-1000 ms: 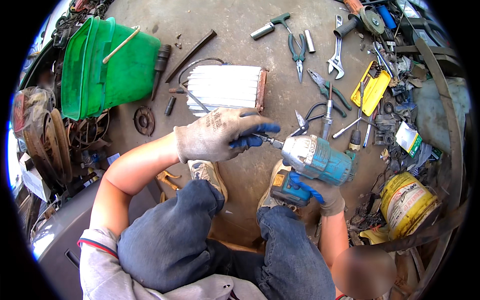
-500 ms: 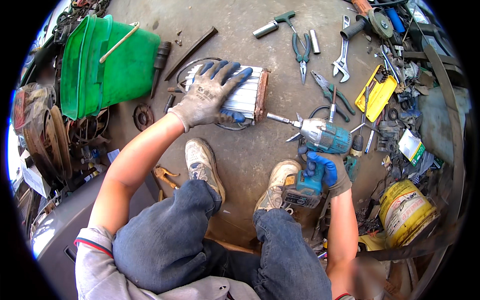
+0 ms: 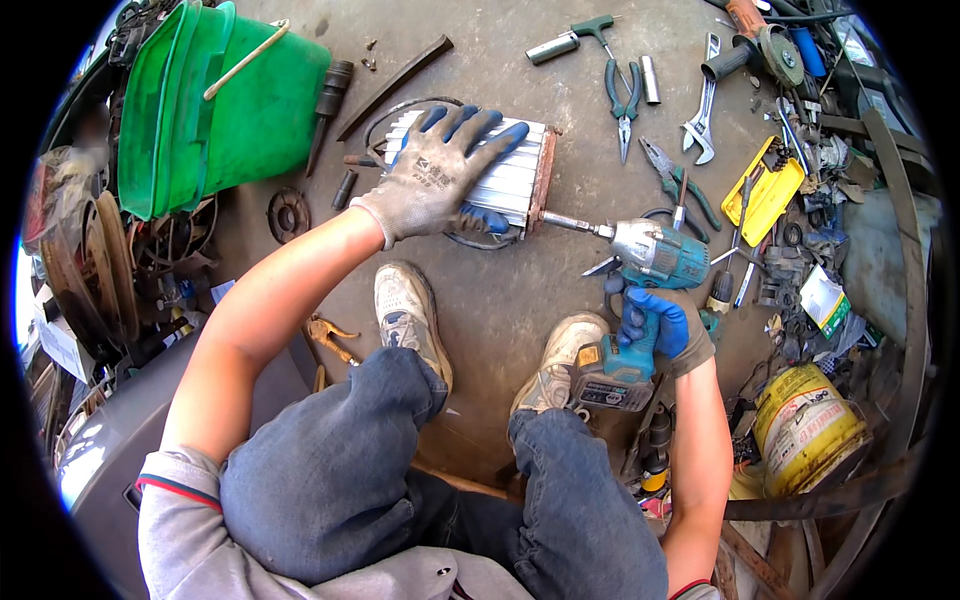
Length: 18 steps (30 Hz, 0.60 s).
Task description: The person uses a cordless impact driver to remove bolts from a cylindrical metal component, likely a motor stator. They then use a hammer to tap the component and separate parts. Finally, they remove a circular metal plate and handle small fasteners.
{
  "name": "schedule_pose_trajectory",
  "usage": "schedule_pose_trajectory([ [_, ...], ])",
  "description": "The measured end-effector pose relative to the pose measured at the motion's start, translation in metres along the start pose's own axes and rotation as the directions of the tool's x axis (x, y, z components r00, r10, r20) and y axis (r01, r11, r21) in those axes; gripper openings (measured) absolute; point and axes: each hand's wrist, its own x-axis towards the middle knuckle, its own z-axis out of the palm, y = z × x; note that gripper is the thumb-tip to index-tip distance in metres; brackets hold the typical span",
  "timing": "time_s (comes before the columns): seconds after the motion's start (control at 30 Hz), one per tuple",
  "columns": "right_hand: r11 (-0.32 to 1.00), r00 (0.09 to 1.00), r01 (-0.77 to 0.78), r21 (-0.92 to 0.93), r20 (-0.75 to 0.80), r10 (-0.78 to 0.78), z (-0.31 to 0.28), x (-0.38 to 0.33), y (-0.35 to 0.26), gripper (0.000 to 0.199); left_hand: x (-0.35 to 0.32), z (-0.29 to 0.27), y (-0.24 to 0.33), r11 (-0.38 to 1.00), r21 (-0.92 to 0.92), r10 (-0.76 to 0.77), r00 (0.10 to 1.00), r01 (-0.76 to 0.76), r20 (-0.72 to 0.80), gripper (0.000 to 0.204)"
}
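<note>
Fingers spread, the left hand (image 3: 428, 185) lies palm-down on a metal block (image 3: 511, 184); the right hand (image 3: 684, 328) clasps a drill (image 3: 660, 253).

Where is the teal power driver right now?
In the head view, the teal power driver is right of centre, gripped in the right hand, its tip at the rusty end of the white finned block.

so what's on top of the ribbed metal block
The gloved left hand lies spread across the ribbed metal block, with bare fins showing to its right. What lies under the hand is covered and can't be seen.
</note>
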Motion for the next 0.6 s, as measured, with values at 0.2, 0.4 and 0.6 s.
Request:
schedule_pose_trajectory([
  [0.2,0.997,1.0,0.019,-0.079,0.025,-0.017,-0.017,0.005,0.002,0.032,0.001,0.001,0.003,1.0,0.013,0.001,1.0,-0.001,0.006,0.116],
  [0.4,0.994,0.999,0.035,-0.106,0.02,-0.033,-0.021,0.009,0.005,0.033,0.001,0.005,-0.001,1.0,0.031,-0.004,1.0,0.003,0.008,0.116],
  [0.6,0.989,0.999,0.053,-0.136,0.004,-0.053,-0.023,0.011,0.006,0.032,0.001,0.006,-0.001,0.998,0.056,0.0,1.0,-0.001,0.018,0.116],
])
